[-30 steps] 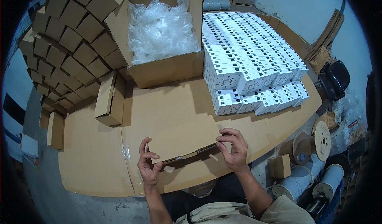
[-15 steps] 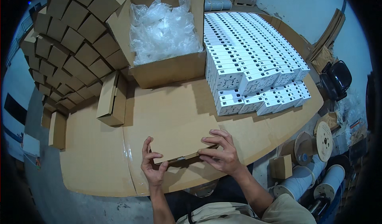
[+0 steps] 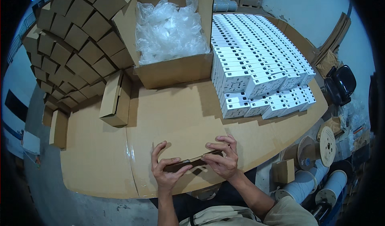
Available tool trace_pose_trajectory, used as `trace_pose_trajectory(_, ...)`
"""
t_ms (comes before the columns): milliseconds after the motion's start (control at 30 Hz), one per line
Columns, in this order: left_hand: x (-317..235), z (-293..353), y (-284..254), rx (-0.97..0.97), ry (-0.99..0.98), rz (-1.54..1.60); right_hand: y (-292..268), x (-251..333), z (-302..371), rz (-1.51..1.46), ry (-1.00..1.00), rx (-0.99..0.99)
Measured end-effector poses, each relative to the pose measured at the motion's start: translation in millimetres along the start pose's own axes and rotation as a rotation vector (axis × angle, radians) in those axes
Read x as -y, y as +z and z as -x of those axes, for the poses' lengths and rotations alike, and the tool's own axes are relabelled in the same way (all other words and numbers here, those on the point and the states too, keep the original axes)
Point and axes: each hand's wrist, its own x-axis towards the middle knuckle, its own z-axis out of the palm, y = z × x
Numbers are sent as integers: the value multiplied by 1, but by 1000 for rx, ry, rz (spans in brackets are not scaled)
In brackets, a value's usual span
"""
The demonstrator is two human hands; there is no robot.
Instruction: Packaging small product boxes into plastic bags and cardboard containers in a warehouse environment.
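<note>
Between my two hands, at the near edge of the cardboard-covered table [image 3: 96,166], is a brown cardboard box [image 3: 190,143]. Its broad face is turned up, and a dark gap runs along its near edge. My left hand [image 3: 166,172] grips the near left corner, thumb at the front edge and fingers over the side. At the near right corner my right hand [image 3: 224,160] pinches the edge flap, its fingers bent over the top. Whether anything lies inside the box cannot be seen.
A large open carton [image 3: 172,71] of clear plastic bags [image 3: 168,33] stands ahead. To its right are stacked white boxes [image 3: 256,57]. Brown cartons [image 3: 80,37] pile up at the left, with one closed box [image 3: 115,99] nearer. Cable spools [image 3: 335,182] stand at the lower right.
The near edge of the box has tipped, so more of its dark front side shows. My left hand has shifted right, its thumb and fingers closer together. The view has swung slightly.
</note>
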Motion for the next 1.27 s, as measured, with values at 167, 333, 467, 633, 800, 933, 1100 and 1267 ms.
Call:
trace_pose_trajectory(167,-3,6,13,-119,-13,-51,1,3,-7,51,38,31)
trace_pose_trajectory(333,7,14,20,-192,-73,-80,1,1,-10,51,34,43)
trace_pose_trajectory(467,13,-5,5,-109,43,-123,-10,-15,-22,-21,13,56)
trace_pose_trajectory(633,18,-28,-11,76,76,-27,-34,-34,-32,-194,34,172)
trace_pose_trajectory(800,21,-30,-17,112,111,-37,-42,-39,-30,-153,-23,174)
trace_pose_trajectory(933,13,-32,-15,164,71,7,-49,-39,-31,-83,-73,187)
trace_pose_trajectory(1100,29,-30,-33,267,-72,160,-57,-39,-20,-267,145,113)
trace_pose_trajectory(1267,54,-13,-52,355,-75,112,-25,-67,32,-475,571,61)
